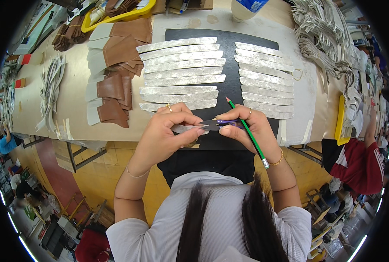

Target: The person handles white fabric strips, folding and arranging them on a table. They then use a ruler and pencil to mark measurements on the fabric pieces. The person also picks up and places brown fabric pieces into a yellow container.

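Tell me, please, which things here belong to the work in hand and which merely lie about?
In hand: silvery strip held by both hands, green pencil in right hand, silvery strips in rows, black mat.
Lying about: brown leather pieces, yellow tray, white bottle.

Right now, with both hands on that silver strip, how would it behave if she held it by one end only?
The silver strip looks thin and flat, like those laid on the black mat, so it would probably droop. It seems light: the left hand and right hand pinch it with fingertips only. Its shiny face may be slippery.
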{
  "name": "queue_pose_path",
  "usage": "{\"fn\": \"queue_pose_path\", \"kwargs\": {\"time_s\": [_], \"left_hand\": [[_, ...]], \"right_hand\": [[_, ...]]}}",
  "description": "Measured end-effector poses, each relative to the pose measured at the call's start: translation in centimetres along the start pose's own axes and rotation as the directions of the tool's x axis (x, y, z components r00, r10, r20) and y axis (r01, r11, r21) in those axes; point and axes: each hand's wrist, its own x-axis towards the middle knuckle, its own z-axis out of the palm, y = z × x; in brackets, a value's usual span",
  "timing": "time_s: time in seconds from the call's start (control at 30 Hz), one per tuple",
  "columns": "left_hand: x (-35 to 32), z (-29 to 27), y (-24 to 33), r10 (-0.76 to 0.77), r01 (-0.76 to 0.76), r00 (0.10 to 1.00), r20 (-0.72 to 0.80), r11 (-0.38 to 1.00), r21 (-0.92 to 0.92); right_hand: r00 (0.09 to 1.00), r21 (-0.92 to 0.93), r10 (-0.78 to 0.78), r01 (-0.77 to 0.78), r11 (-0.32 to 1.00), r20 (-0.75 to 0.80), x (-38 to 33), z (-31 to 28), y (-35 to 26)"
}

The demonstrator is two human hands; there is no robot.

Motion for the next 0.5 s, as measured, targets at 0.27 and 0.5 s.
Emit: {"fn": "queue_pose_path", "kwargs": {"time_s": [0.27,0.5], "left_hand": [[0.2,0.0,0.0,-0.037,0.038,0.999,0.029,0.999,-0.015],[0.5,0.1,-0.2,0.001,-0.002,1.000,-0.016,0.999,-0.047]], "right_hand": [[1.000,-0.010,-0.012,0.012,1.000,0.002,0.1,-0.1,0.6],[0.993,0.125,-0.049,0.062,0.990,-0.110,0.2,-0.5,1.0]]}}
